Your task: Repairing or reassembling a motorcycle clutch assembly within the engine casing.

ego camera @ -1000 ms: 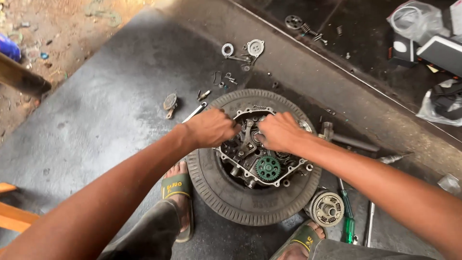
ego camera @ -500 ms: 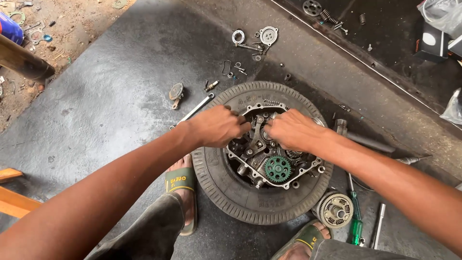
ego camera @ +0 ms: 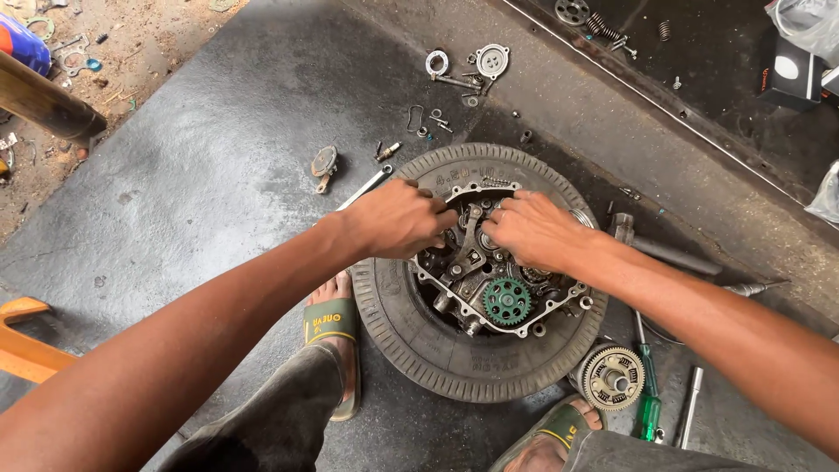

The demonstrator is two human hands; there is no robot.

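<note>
An open engine case (ego camera: pixel 489 288) with gears and a green sprocket (ego camera: pixel 507 301) lies inside a black rubber tyre (ego camera: pixel 437 350) on the concrete floor. My left hand (ego camera: pixel 398 218) is curled over the case's upper left edge, fingers closed on a metal part there. My right hand (ego camera: pixel 533 232) presses its bent fingers onto the parts at the case's upper middle, close beside the left hand. What the fingers pinch is hidden under the knuckles.
A clutch basket (ego camera: pixel 614 378) and a green-handled screwdriver (ego camera: pixel 647 393) lie right of the tyre. A spanner (ego camera: pixel 365 186), a small round part (ego camera: pixel 323 163), washers and a round cover (ego camera: pixel 492 61) lie beyond. My sandalled feet (ego camera: pixel 332 323) flank the tyre. An orange stool (ego camera: pixel 26 345) sits far left.
The view has shifted slightly, so the tyre sits lower in frame. Both hands stay on the case's upper part, fingers working closer together.
</note>
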